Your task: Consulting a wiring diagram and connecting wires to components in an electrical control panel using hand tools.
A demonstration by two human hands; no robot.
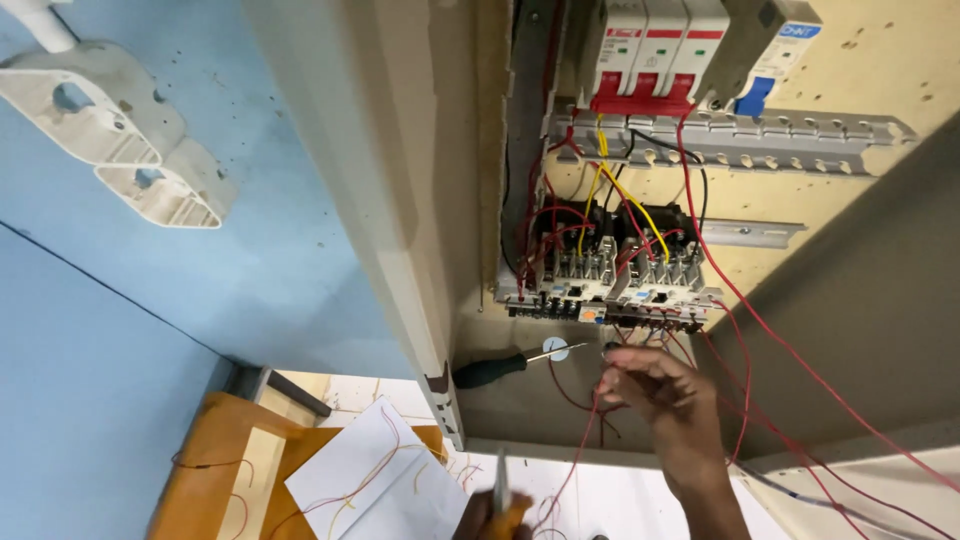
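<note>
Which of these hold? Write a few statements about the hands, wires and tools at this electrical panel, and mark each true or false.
1. The right hand pinches a thin red wire just below the contactors. True.
2. A black-handled screwdriver lies inside the panel box. True.
3. The left hand is empty. False: it holds a slim tool pointing up.
4. The circuit breakers at the top have green fronts. False: they are white with red.
5. A white sheet of paper lies below the panel. True.
</note>
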